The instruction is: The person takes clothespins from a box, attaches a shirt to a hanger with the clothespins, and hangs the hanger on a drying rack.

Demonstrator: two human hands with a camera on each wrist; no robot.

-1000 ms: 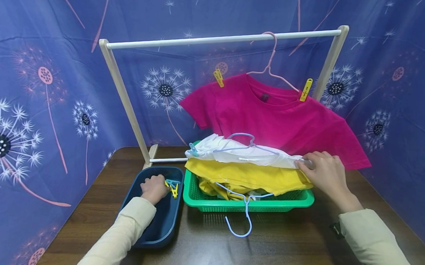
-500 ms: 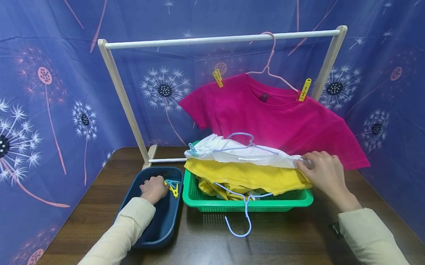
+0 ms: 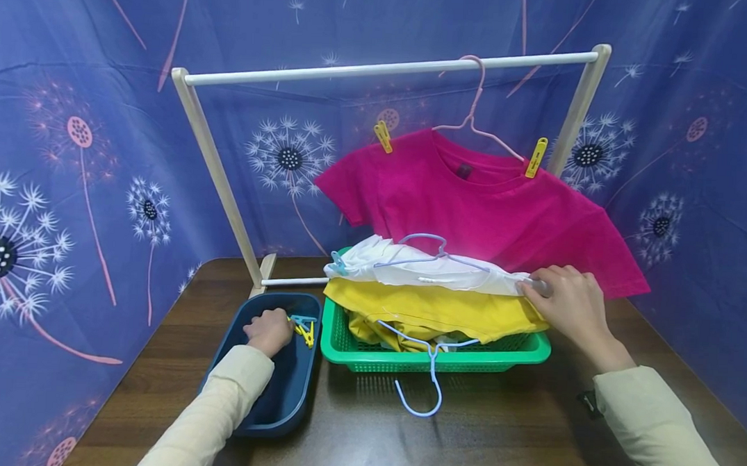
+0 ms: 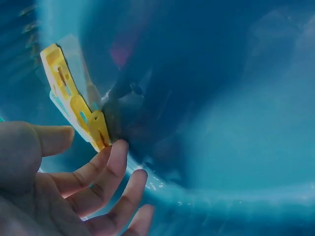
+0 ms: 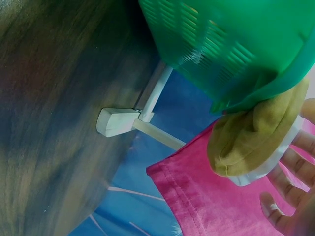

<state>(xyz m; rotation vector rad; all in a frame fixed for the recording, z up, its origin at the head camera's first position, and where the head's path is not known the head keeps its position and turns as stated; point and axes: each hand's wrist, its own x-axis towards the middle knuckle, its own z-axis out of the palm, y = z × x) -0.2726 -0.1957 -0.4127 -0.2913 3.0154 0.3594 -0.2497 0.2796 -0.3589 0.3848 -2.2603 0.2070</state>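
My left hand (image 3: 270, 331) is down inside the dark blue bin (image 3: 277, 423). In the left wrist view its thumb stands apart, and its fingertips touch or nearly touch a yellow clothespin (image 4: 61, 73). Blue clothespins (image 3: 303, 322) lie beside the yellow ones. My right hand (image 3: 572, 308) pinches the right end of a bunched white shirt (image 3: 397, 270). A light purple hanger (image 3: 431, 258) lies on that shirt, and a teal clothespin (image 3: 339, 262) sits at its left end. Below it, a yellow garment (image 3: 433, 306) spreads over the green basket (image 3: 430, 364).
A magenta T-shirt (image 3: 475, 209) hangs from a pink hanger (image 3: 472, 116) on the white-barred rack (image 3: 324, 72), with a yellow clothespin on each shoulder. A blue hanger (image 3: 434, 388) hooks over the basket's front. Everything stands on a dark wooden table (image 3: 496, 433).
My left hand has shifted very slightly left within the bin. The right hand and the shirts look unmoved.
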